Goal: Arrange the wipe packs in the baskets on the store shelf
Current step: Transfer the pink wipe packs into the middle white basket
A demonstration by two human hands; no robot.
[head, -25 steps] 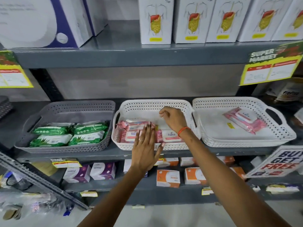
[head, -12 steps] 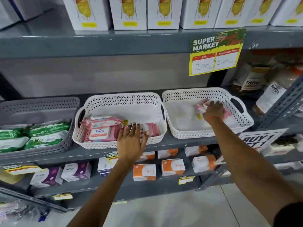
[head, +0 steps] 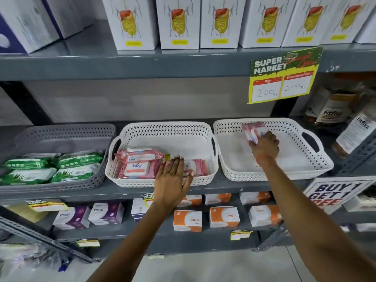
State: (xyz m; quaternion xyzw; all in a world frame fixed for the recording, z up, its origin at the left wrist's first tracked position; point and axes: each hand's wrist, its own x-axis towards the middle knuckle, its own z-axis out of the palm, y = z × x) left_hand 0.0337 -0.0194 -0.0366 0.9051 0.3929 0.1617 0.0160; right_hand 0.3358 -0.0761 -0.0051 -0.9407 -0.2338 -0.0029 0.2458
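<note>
Three baskets stand side by side on the middle shelf. The grey basket [head: 61, 137] on the left holds several green wipe packs [head: 50, 167]. The middle white basket [head: 162, 129] holds several pink wipe packs [head: 138, 163] along its front. My left hand [head: 173, 180] rests flat, fingers spread, over that basket's front rim and the packs. In the right white basket [head: 284, 169] my right hand [head: 264, 145] grips a pink wipe pack [head: 253, 130] and holds it lifted above the basket floor.
White boxes [head: 179, 21] line the upper shelf. A yellow price sign [head: 282, 78] hangs from its edge. Jars [head: 333, 110] stand to the right of the baskets. Orange and purple boxes [head: 187, 220] fill the lower shelf, and a "buy 1 get 1" sign [head: 335, 192] sits at right.
My right hand went from the middle basket to the right basket, closed on the pink pack lying there and lifted it. My left hand stayed on the middle basket's front.
</note>
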